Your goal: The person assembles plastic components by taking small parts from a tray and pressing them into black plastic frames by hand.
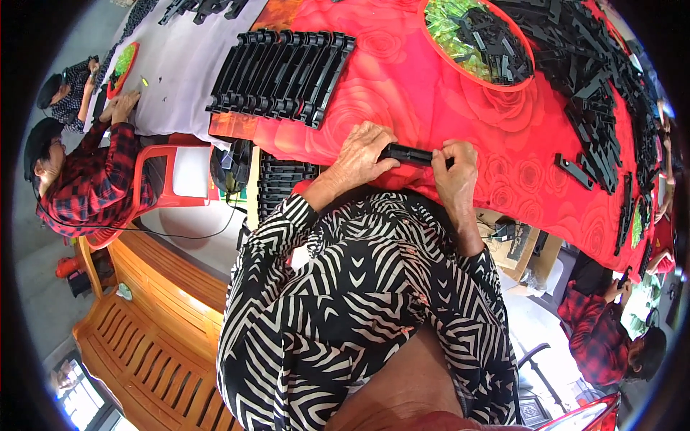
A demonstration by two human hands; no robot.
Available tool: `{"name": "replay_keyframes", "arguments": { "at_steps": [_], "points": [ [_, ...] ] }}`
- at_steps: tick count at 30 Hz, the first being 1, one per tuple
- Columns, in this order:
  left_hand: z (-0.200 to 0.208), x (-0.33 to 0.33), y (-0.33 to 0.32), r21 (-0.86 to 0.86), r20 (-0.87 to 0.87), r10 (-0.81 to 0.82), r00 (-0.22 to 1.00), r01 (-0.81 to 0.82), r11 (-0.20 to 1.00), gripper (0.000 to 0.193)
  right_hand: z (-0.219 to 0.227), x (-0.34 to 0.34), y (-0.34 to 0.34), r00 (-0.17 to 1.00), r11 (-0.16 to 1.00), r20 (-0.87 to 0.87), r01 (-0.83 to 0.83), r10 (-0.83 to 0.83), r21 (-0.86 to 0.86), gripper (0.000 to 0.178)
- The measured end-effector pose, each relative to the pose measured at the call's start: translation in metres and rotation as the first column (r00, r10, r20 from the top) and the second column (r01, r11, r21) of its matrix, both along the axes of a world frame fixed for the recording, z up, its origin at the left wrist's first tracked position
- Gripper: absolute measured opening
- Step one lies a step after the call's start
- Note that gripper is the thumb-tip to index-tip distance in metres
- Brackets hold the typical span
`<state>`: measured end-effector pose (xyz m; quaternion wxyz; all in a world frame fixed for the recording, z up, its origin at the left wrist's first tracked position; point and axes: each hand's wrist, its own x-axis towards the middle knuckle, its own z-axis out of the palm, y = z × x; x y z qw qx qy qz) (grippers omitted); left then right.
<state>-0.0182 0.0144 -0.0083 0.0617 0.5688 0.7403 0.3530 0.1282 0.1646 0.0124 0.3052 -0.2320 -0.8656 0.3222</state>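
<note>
Between my two hands lies a long black plastic part (411,154), held level just above the near edge of the red table. Its left end is gripped by my left hand (365,152), with the thumb along the near side. My right hand (456,164) is closed round the other end, thumb pressed on top. Beyond my left hand, a row of similar black plastic parts (282,75) is laid side by side. Past my right hand, loose black strips (593,144) are heaped, with a single strip (573,171) nearest to me.
A red-rimmed oval tray (480,43) of small black pieces stands at the far side. Black parts fill a box (277,183) below the table edge. Other people sit left (93,172) and right (596,323). A wooden bench (151,345) stands at lower left.
</note>
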Motion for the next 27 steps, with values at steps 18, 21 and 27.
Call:
{"name": "replay_keyframes", "arguments": {
  "at_steps": [18,21,27],
  "points": [
    [-0.007,0.012,0.002,0.091,-0.052,0.083,0.995,-0.078,0.993,0.041,0.006,-0.028,0.014,0.86,0.989,0.489,-0.119,0.145,-0.084,0.025],
    [-0.007,0.015,0.004,0.117,-0.036,0.088,0.995,-0.083,0.99,0.041,0.008,-0.031,0.019,0.77,0.976,0.616,-0.037,0.164,-0.214,0.026],
    [-0.012,0.017,0.004,0.191,0.019,0.067,0.998,-0.069,0.979,0.039,0.023,-0.044,0.01,0.628,0.991,0.77,-0.02,0.114,-0.13,0.036]
  ]
}}
